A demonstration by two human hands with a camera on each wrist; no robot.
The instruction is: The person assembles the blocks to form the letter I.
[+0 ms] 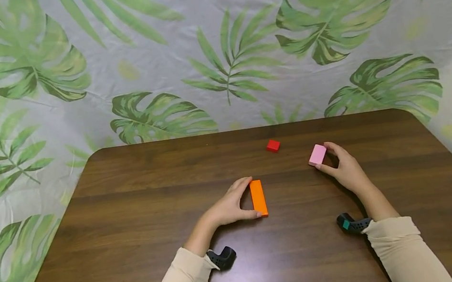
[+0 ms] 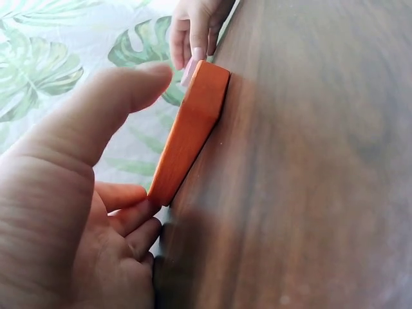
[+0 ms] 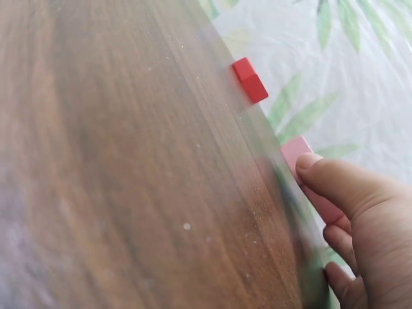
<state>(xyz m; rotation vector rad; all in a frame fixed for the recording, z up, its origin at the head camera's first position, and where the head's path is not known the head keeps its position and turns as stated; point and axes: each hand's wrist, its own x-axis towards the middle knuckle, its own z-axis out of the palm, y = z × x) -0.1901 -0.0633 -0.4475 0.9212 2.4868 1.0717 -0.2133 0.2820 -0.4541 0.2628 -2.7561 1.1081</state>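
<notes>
On the table's middle lies a long orange block (image 1: 258,198), with my left hand (image 1: 229,206) beside it on its left. In the left wrist view, fingertips touch the far end of the orange block (image 2: 188,132), while the thumb (image 2: 151,84) stands a little apart from the near end. Further right and back, my right hand (image 1: 347,169) pinches a pink block (image 1: 317,154) between thumb and fingers. The right wrist view has the thumb pressed on the pink block (image 3: 297,153); whether that block touches the table I cannot tell.
A small red block (image 1: 273,146) lies near the table's back edge, left of the pink one. The brown wooden table (image 1: 137,250) ends at a leaf-patterned cloth (image 1: 241,62) behind it. Each wrist wears a dark camera band.
</notes>
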